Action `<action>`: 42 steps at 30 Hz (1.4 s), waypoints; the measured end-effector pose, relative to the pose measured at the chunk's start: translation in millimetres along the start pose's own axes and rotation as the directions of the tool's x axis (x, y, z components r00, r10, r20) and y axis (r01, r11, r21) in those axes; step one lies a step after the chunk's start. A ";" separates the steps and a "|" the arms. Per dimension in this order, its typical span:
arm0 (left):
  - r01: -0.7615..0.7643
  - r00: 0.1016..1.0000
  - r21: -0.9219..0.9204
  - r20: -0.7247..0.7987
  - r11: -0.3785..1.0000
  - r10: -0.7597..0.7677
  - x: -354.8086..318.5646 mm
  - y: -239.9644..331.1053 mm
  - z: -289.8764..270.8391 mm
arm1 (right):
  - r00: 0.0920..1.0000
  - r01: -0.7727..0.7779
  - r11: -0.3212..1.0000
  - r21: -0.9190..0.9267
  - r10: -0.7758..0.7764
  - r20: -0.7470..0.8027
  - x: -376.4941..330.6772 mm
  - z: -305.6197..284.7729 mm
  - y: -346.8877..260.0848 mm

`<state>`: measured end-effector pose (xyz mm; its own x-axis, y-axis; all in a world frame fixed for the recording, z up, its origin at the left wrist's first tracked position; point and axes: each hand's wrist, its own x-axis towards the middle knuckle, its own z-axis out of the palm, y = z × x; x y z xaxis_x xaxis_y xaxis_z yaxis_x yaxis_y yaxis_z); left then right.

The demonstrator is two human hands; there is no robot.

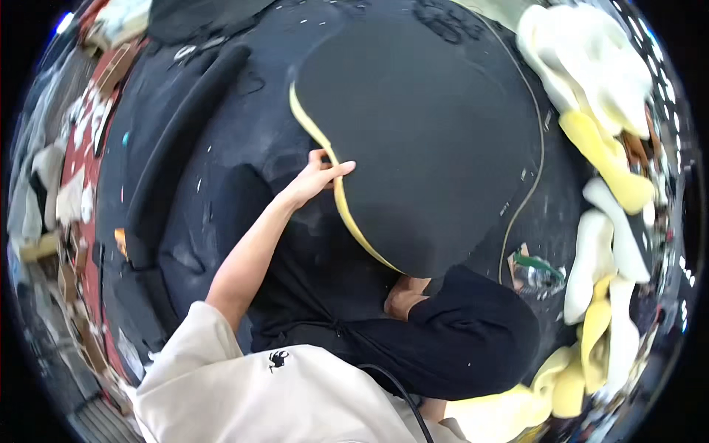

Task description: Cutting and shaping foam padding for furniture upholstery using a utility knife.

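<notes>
My left hand (319, 177) pinches the left edge of a large black sheet (428, 140) between thumb and fingers. The thumb lies on the black top face, while the other fingers reach beneath the rim. Along this curved edge shows a pale yellow, foam-like layer (353, 225). The sheet has a rounded outline and spreads out in front of my legs. Its near tip reaches a patch of bare skin (405, 299), apparently my foot, beside my dark trousers. No part of my right hand can be made out.
White foam pieces (591, 59) and yellow foam pieces (609, 162) are heaped along the right. A clear plastic item with a green strip (539, 269) lies near my right knee. A long black roll (185, 148) lies at left. A thin cord (541, 140) curves past the sheet.
</notes>
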<state>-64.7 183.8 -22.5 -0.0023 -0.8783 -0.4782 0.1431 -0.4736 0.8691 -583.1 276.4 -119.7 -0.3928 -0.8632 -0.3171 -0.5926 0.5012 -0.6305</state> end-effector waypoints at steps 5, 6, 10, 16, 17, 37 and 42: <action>-0.079 0.968 0.009 -0.237 0.997 0.079 3.4 -1.3 -33.9 | 0.966 0.259 0.955 -0.145 -0.253 0.057 29.2 -34.0 -47.8; -0.085 0.964 0.039 -0.248 0.996 0.092 4.0 -0.2 -31.2 | 0.959 0.284 0.945 -0.162 -0.282 0.040 33.3 -48.3 -44.6; -0.082 0.989 0.044 -0.118 0.996 0.087 -1.9 17.8 -28.8 | 0.926 0.355 0.913 -0.201 -0.373 -0.061 35.7 -103.3 -35.5; -0.037 0.879 0.358 -0.432 0.933 0.201 -5.8 15.9 -38.4 | 0.838 0.468 0.856 -0.218 -0.509 -0.198 18.3 -156.3 -98.1; -0.034 0.855 0.413 -0.459 0.910 0.240 -6.0 16.8 -41.2 | 0.819 0.490 0.843 -0.220 -0.532 -0.216 2.2 -161.1 -110.1; -0.547 0.731 -0.443 0.160 0.710 0.663 -60.1 34.8 4.8 | -0.087 0.986 0.006 0.166 -0.833 0.547 -116.6 14.3 -489.5; -0.552 0.736 -0.475 0.108 0.685 0.668 -52.5 22.4 10.5 | -0.089 0.986 0.015 0.168 -0.800 0.593 -115.9 31.8 -485.4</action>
<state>-71.8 218.7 23.4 -0.0131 -0.9700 0.2426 0.5694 0.1922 0.7992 -227.5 131.2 200.7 0.9262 -0.3599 0.1123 -0.2780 -0.8531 -0.4415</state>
